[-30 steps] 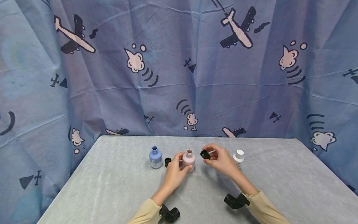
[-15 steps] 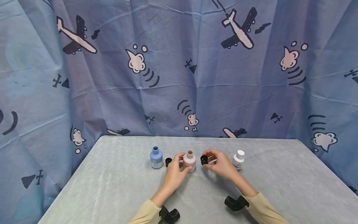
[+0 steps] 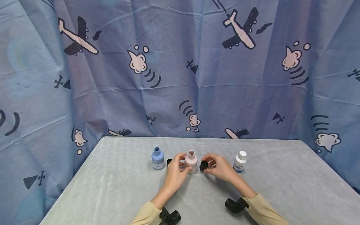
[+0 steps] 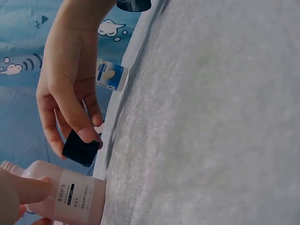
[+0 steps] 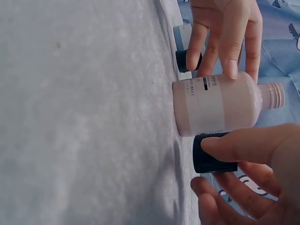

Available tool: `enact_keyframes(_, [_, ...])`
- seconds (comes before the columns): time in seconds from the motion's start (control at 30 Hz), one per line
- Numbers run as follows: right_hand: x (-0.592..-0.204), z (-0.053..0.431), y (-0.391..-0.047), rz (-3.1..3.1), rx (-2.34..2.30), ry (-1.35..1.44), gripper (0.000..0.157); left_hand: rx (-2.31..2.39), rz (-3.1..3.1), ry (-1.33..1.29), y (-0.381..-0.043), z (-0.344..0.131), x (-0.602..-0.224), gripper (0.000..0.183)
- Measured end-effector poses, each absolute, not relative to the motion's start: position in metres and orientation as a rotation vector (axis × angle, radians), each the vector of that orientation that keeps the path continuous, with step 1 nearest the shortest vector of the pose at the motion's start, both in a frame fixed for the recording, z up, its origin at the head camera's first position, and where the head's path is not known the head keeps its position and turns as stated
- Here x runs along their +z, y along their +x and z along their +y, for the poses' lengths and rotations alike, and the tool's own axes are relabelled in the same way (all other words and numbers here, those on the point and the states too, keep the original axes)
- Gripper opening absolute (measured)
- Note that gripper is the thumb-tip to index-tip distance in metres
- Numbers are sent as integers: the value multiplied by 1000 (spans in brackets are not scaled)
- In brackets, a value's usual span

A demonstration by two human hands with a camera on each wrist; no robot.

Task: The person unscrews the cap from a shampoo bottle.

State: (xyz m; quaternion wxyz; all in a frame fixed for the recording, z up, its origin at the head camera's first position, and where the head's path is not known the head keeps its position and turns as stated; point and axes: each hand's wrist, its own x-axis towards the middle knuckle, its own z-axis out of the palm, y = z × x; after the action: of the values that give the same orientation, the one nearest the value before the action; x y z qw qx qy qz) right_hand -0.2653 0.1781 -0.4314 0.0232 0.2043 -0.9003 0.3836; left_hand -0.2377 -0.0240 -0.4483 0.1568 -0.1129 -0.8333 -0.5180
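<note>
In the head view, a pink bottle (image 3: 191, 162) with an uncapped threaded neck stands upright on the table. My left hand (image 3: 175, 175) grips its body from the left, thumb in front and fingers behind. Just to the bottle's right, my right hand (image 3: 220, 168) pinches a black screw cap (image 3: 203, 166) between thumb and fingers, open end up and low over the tabletop. The right wrist view shows this cap (image 5: 211, 157) close beside the bottle's lower body (image 5: 211, 105). Behind the left fingers, a second black cap (image 3: 169, 161) lies partly hidden.
An uncapped blue bottle (image 3: 158, 159) stands left of the left hand. Beyond the right hand is a small white bottle (image 3: 240, 162) with its white cap on. The pale cloth-covered table (image 3: 112, 187) ends at a patterned blue curtain (image 3: 168, 78).
My right hand has lowered the black cap toward the table beside the pink bottle and turned its open end upward. The left hand keeps its grip on the bottle.
</note>
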Motion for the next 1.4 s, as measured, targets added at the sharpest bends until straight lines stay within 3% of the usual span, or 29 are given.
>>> enact_keyframes(0.8, [-433,182,-264,-2861,1179,561,35,-1450,-2392,-273,-238,-21,-456,51])
enact_keyframes(1.4, [-416,202,-237,-2720,1092,619,29,-1520,-2372,-226,-223,-31,-445,40])
